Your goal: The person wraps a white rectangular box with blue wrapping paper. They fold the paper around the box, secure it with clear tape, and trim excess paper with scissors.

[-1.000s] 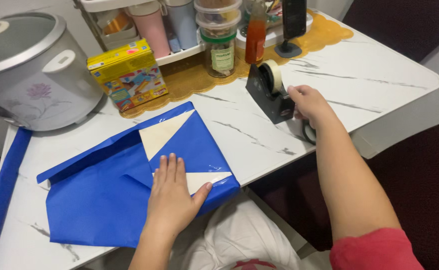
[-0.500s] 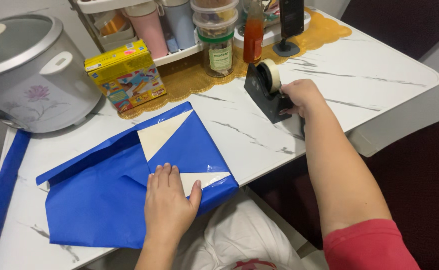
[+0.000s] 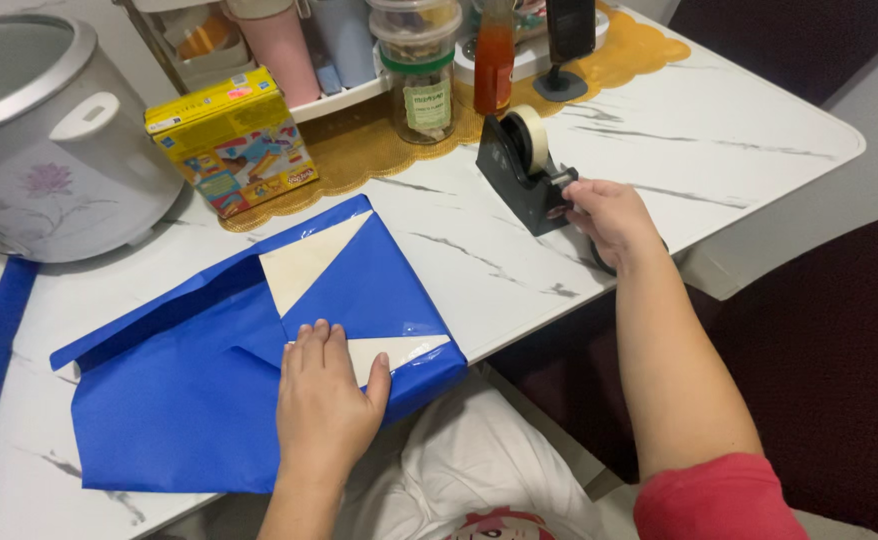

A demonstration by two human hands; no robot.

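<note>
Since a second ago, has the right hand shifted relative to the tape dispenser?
Yes. The right hand has drawn back from the top of the black tape dispenser toward the near table edge, fingers now at its cutter end.

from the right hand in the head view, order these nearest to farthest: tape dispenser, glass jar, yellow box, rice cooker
1. Tape dispenser: at the right hand, fingertips on its front end.
2. Glass jar: behind the dispenser, to its left.
3. Yellow box: farther left.
4. Rice cooker: far left corner.

Left hand [image 3: 326,400] lies flat, fingers together; right hand [image 3: 609,215] reaches forward, fingers curled.
</note>
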